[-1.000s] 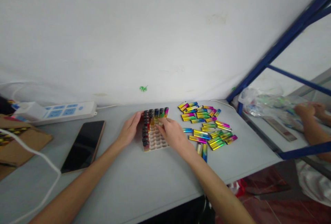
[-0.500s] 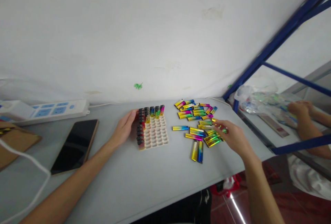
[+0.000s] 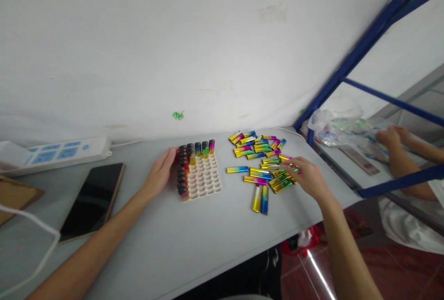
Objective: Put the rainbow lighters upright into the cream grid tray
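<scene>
A pale tray (image 3: pixel 208 180) with rows of holes stands on the table. Black-topped lighters (image 3: pixel 182 168) fill its left column, and several more stand along its back. My left hand (image 3: pixel 160 174) is closed at the tray's back left corner, thumb by the lighters, other fingers partly hidden. To the right lies a loose spread of shiny metallic lighter casings (image 3: pixel 256 180) in yellow, blue, green and magenta. At its right edge my right hand (image 3: pixel 305 176) has its fingers curled and pinched over a green-yellow casing (image 3: pixel 297 169), mostly covered by the fingertips.
A phone (image 3: pixel 93 200) lies left of my forearm, with a power strip (image 3: pixel 64 154) behind it and a white cable (image 3: pixel 43 263) nearby. Blue metal bars (image 3: pixel 347 64) rise at the right. Beyond them are plastic bags (image 3: pixel 338 126) and another person's hands (image 3: pixel 391 137).
The whole view has shifted slightly. My right fingers have closed in a little over the casings at the right edge of the spread. My left hand stays at the tray.
</scene>
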The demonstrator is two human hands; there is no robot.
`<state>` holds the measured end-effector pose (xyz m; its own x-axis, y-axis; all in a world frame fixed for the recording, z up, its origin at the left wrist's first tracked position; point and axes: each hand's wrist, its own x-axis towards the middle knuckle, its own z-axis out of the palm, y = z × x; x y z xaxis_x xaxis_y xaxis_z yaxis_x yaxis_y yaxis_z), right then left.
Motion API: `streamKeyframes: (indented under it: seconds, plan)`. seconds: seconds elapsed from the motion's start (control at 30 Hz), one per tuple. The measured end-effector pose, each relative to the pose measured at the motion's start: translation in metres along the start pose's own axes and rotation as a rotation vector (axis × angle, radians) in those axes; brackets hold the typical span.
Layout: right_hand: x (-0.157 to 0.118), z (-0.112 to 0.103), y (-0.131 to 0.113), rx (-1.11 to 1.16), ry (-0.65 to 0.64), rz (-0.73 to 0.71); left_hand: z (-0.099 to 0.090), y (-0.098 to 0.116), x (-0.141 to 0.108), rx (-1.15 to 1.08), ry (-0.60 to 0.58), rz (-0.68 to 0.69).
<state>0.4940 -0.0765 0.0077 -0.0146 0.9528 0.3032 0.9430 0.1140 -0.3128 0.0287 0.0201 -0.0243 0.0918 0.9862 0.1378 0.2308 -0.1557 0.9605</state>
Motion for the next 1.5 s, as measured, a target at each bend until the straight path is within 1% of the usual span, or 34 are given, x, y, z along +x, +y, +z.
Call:
streamKeyframes:
  seconds: [0.07,0.23,0.33,0.43,0.5,0.57,0.63,0.73,0.8,0.87,0.93,1.0,1.07,1.13,1.2,1.27,1.37,1.5]
  plan:
    - [0.008,0.004,-0.001,-0.022,-0.059,-0.031,0.000,-0.003,0.001,-0.007,0.001,0.008]
    - [0.032,0.014,-0.003,-0.068,-0.267,-0.100,0.000,-0.007,0.002,-0.014,-0.001,0.024]
    - [0.043,0.015,-0.002,-0.064,-0.327,-0.114,0.000,-0.005,0.001,-0.009,-0.006,0.024]
    - [0.048,0.012,-0.002,0.009,-0.325,-0.162,0.001,-0.002,0.000,-0.008,-0.008,0.021]
    - [0.047,0.008,-0.006,0.134,-0.260,-0.162,0.001,-0.001,0.000,-0.007,-0.004,0.018]
    - [0.045,0.007,-0.014,0.324,-0.150,-0.120,0.002,-0.001,0.000,-0.011,0.000,0.015]
    - [0.044,0.009,-0.029,0.584,-0.045,-0.059,0.002,-0.002,0.000,-0.013,0.009,0.012]
    - [0.047,0.017,-0.063,1.037,0.054,0.035,0.002,-0.005,0.001,-0.010,0.011,0.016]
    - [0.054,0.024,-0.092,1.296,0.038,0.079,0.001,-0.007,0.001,-0.020,0.006,0.023]
    - [0.064,0.031,-0.122,1.445,-0.046,0.096,0.001,-0.007,0.000,-0.028,0.001,0.022]
    - [0.073,0.038,-0.151,1.507,-0.115,0.055,0.001,-0.005,0.000,-0.016,0.002,0.015]
    - [0.079,0.045,-0.176,1.506,-0.210,0.014,0.002,-0.002,-0.002,-0.004,0.003,0.018]
    - [0.080,0.054,-0.195,1.455,-0.287,-0.013,0.002,0.000,-0.003,-0.018,-0.011,0.023]
    - [0.077,0.062,-0.208,1.404,-0.292,-0.017,0.003,0.001,-0.004,-0.038,-0.028,0.028]
    - [0.072,0.070,-0.215,1.387,-0.257,-0.003,0.003,0.001,-0.004,-0.044,-0.035,0.030]
    - [0.066,0.076,-0.219,1.384,-0.259,0.019,0.003,0.000,-0.004,-0.042,-0.036,0.029]
    - [0.059,0.082,-0.221,1.401,-0.348,0.112,0.002,-0.001,-0.004,-0.039,-0.032,0.015]
    - [0.055,0.085,-0.222,1.479,-0.456,0.324,0.001,-0.004,-0.003,-0.019,-0.020,0.004]
